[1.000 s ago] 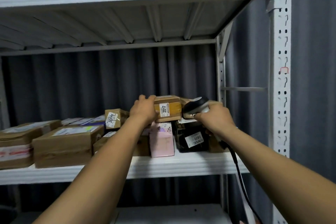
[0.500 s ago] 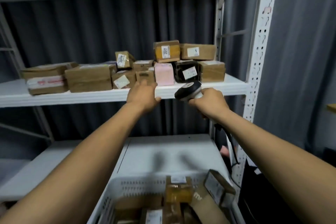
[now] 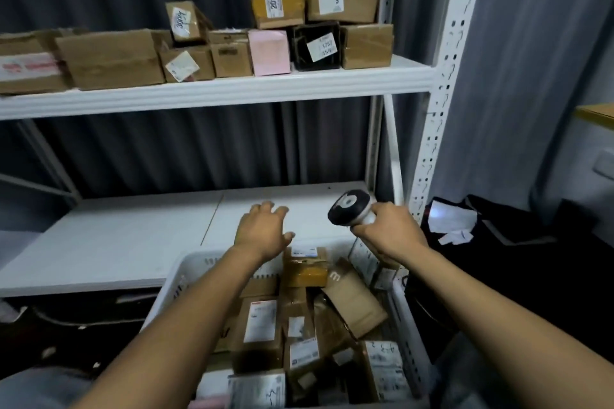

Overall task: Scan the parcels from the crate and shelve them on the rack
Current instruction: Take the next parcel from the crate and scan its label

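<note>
Your left hand (image 3: pixel 262 232) hovers at the centre of the frame above the far rim of the white slotted plastic crate (image 3: pixel 199 262). Its fingers are loosely spread and hold nothing, which reads as a reach for the next pick. Your right hand (image 3: pixel 388 232), just right of centre, has its fingers wrapped round the grip of the black-and-white handheld barcode scanner (image 3: pixel 352 209). The scanner's head is tipped up and left, away from any label, so it looks parked until something is raised to it. The brown cardboard and paper-wrapped parcels (image 3: pixel 262 322) awaiting scanning fill the crate in the lower middle, jumbled, with labels facing several ways. The small brown taped box with a white label (image 3: pixel 305 267) lies nearest your left fingers. Across the upper frame, the white metal rack shelf (image 3: pixel 232 91) carries shelved cardboard boxes (image 3: pixel 113 58) with labels facing out, probably for reading.
</note>
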The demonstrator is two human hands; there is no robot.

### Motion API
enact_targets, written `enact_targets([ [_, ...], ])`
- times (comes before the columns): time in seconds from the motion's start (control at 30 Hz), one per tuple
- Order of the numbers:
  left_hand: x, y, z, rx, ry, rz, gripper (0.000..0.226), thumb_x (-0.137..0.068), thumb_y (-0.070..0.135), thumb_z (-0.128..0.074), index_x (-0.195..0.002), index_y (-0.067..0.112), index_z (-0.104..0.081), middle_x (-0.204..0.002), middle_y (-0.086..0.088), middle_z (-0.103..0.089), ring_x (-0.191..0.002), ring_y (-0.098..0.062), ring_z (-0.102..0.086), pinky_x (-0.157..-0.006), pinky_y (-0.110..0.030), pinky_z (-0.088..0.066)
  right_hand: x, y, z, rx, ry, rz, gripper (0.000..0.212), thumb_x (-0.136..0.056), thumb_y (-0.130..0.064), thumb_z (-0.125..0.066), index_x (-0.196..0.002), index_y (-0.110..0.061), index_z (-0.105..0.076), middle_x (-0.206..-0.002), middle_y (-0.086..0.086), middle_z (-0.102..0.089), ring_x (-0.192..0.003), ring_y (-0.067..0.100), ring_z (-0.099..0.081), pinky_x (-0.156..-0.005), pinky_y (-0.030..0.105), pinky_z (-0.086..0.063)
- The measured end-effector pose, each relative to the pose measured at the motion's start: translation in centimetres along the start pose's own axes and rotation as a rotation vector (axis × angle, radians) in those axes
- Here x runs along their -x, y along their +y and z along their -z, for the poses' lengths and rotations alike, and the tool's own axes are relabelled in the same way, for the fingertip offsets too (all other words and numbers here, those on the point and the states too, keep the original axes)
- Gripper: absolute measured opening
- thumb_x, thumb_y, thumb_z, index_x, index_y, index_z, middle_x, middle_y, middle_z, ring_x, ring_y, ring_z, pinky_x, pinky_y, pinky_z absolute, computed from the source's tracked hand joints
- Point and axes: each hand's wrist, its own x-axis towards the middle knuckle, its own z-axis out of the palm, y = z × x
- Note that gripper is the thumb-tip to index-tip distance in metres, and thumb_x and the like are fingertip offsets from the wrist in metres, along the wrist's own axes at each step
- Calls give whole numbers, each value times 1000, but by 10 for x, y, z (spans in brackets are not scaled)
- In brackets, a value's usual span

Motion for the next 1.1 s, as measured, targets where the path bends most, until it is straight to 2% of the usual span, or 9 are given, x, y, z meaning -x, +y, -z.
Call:
enact_targets([
  [0.17,-19,49,-39,44,-87,-100,61,-94,45,-52,-148,23,-34,-152,-9,-35,-136,-29,-35,-108,-38,-34,-13,62,-1,18,28,-111,39,-77,-47,-68,-100,-16,-67,-97,10,-68,-92,30,-63,-69,33,-49],
  [0.27,-34,78,-60,77,-141,-152,60,-94,41,-51,-148,24,-33,-153,-8,-33,-137,-28,-33,-109,-36,-32,-20,97,-2,-116,41,-206,29,-75,-41,-71,-91,-17,-69,-92,8,-71,-84,25,-64,-68,31,-51],
  [0.4,-55,114,-91,104,-234,-209,60,-94,41,-53,-148,25,-32,-153,-8,-31,-138,-28,-32,-109,-36,-32,-32,137,-13,-192,6,-298,32,-73,-41,-73,-95,-17,-70,-91,6,-71,-81,22,-65,-66,29,-50],
  [0.5,-78,134,-114,133,-306,-244,64,-92,39,-58,-149,28,-32,-154,-7,-30,-139,-28,-31,-110,-36,-34,-48,148,-17,-159,-43,-295,30,-75,-40,-70,-94,-16,-67,-87,3,-68,-75,20,-65,-62,29,-52],
  [0.6,-100,148,-134,163,-368,-297,67,-90,37,-63,-149,29,-31,-154,-5,-28,-140,-27,-29,-111,-36,-33,-64,151,-23,-143,-81,-271,28,-75,-41,-68,-90,-18,-65,-90,4,-67,-81,23,-65,-70,33,-55],
  [0.77,-141,161,-161,216,-451,-423,73,-85,38,-70,-149,35,-33,-156,-5,-25,-142,-27,-22,-116,-34,-24,-91,161,-29,-143,-62,-271,29,-77,-43,-68,-90,-17,-65,-91,5,-67,-84,25,-64,-70,30,-51],
  [0.9,-161,156,-171,136,-565,-486,78,-84,41,-70,-149,42,-27,-162,-4,-6,-148,-26,-4,-120,-34,-13,-106,168,-27,-182,-52,-281,27,-77,-41,-70,-86,-16,-66,-86,4,-67,-81,23,-64,-68,30,-51],
  [0.97,-162,150,-173,81,-577,-511,84,-81,39,-74,-150,42,-26,-163,-1,-4,-149,-24,-2,-118,-32,-10,-111,173,-25,-179,-48,-286,23,-77,-37,-69,-86,-16,-67,-85,4,-67,-81,23,-64,-67,30,-50],
  [1.1,-153,140,-183,121,-483,-530,95,-70,40,-82,-148,30,-30,-160,4,-20,-148,-23,-6,-118,-32,-12,-115,183,-22,-169,-59,-309,19,-77,-34,-68,-81,-15,-65,-79,2,-65,-77,22,-64,-66,30,-51],
])
